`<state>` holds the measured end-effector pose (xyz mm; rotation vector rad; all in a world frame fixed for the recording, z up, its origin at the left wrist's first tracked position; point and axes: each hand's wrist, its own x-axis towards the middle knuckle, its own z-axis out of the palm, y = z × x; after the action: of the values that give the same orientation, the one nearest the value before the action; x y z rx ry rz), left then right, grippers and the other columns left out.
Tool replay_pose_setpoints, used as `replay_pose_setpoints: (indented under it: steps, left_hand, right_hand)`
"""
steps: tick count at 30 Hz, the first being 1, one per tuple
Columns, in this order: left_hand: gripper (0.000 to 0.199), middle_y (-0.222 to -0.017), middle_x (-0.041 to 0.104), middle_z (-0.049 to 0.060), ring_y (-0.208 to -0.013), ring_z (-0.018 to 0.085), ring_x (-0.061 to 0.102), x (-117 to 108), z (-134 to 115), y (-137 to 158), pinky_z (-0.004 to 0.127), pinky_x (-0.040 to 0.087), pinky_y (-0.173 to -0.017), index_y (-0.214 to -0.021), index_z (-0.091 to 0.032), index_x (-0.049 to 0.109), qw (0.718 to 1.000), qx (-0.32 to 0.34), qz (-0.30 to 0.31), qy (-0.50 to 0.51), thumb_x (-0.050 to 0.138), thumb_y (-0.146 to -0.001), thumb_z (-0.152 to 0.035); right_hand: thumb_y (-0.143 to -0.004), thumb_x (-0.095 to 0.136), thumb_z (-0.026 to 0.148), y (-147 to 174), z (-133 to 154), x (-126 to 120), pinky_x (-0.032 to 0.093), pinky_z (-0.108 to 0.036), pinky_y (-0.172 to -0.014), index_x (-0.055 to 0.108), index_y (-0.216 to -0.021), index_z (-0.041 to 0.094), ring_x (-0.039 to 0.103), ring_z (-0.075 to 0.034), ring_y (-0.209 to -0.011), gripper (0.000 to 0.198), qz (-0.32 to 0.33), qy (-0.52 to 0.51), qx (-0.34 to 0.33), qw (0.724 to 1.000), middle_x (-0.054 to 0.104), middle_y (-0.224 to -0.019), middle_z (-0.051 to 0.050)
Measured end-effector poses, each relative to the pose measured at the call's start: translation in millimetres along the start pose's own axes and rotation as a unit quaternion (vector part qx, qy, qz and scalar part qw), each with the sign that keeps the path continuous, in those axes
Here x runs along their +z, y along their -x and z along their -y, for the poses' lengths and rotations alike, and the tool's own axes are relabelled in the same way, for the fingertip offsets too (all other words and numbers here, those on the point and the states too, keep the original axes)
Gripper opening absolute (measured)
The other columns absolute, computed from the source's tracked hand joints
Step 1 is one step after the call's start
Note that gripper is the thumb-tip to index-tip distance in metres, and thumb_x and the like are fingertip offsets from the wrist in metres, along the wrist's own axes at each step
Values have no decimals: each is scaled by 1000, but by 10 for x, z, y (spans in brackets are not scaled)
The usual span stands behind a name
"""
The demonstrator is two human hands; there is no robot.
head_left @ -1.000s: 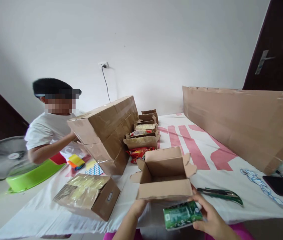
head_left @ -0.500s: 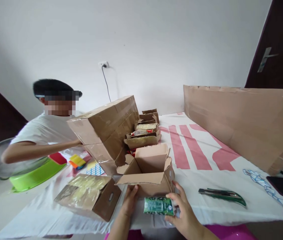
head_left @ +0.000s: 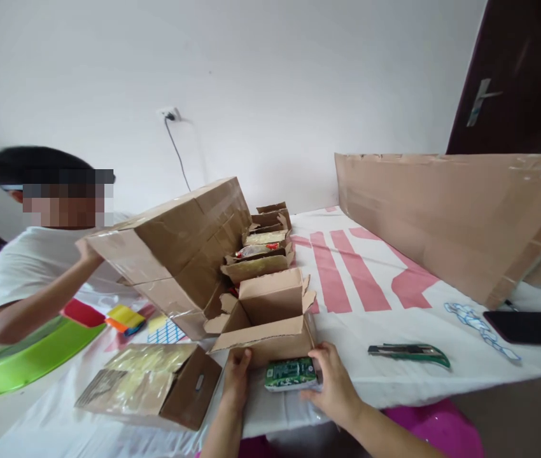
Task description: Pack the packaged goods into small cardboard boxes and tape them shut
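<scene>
Open small box (head_left: 270, 318) standing on white table cover (head_left: 385, 381), flaps up. Left hand (head_left: 237, 375) pressed flat against its near wall. Right hand (head_left: 330, 385) curled around green packet (head_left: 290, 373), just before that wall.

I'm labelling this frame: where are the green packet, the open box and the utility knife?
green packet (head_left: 289, 373), head view, middle of its printed face
open box (head_left: 270, 304), head view, inner back wall
utility knife (head_left: 408, 352), head view, mid-handle
</scene>
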<state>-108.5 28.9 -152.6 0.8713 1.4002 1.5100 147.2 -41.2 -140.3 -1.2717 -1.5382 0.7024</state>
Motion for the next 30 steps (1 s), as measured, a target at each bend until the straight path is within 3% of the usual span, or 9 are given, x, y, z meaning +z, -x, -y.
replay_pose_setpoints:
  steps: [4,7,12,19,25,30]
  left_hand:
    - [49,-108,70,6,-117,28,60,19,-51,31,38,48,-100,-100,-25,61,1000,-2,12,26,78,-61,-50]
    - [53,-108,70,6,-119,29,58,33,-70,37,39,47,-101,-100,-26,61,999,-7,6,36,80,-58,-51]
    - [62,-112,68,6,-122,30,56,39,-49,34,38,46,-102,-106,-26,60,999,-2,-1,42,82,-55,-55]
    - [68,-115,68,7,-121,29,57,20,-7,26,39,46,-103,-114,-26,59,999,7,5,53,81,-57,-56]
    - [67,-116,67,7,-122,29,56,30,-37,56,38,45,-104,-115,-26,59,999,3,11,51,80,-59,-55]
    - [63,-113,68,7,-122,30,56,52,-99,80,41,44,-105,-109,-26,61,999,-4,2,43,82,-56,-53]
  right_hand:
    - [-76,67,36,-268,-30,-189,47,-41,-88,61,-94,24,58,-25,-91,23,-36,-154,51,986,61,-97,-7]
    - [-78,64,40,-613,-73,-267,48,-38,-83,60,-92,24,59,-23,-87,22,-33,-208,79,974,64,-91,-5]
    - [-68,71,42,-1027,-68,-230,47,-35,-78,62,-90,22,60,-20,-83,30,23,-299,107,948,67,-85,-2]
    - [-55,80,38,-1117,-1,-176,43,-30,-67,61,-76,20,55,-15,-67,33,63,-358,152,919,62,-69,3]
    - [-58,79,37,-1122,11,-174,37,-28,-60,57,-65,21,50,-13,-59,29,65,-360,160,917,58,-58,6]
    - [-60,77,37,-1138,19,-168,40,-28,-62,54,-61,21,50,-12,-58,28,63,-352,144,923,55,-56,6]
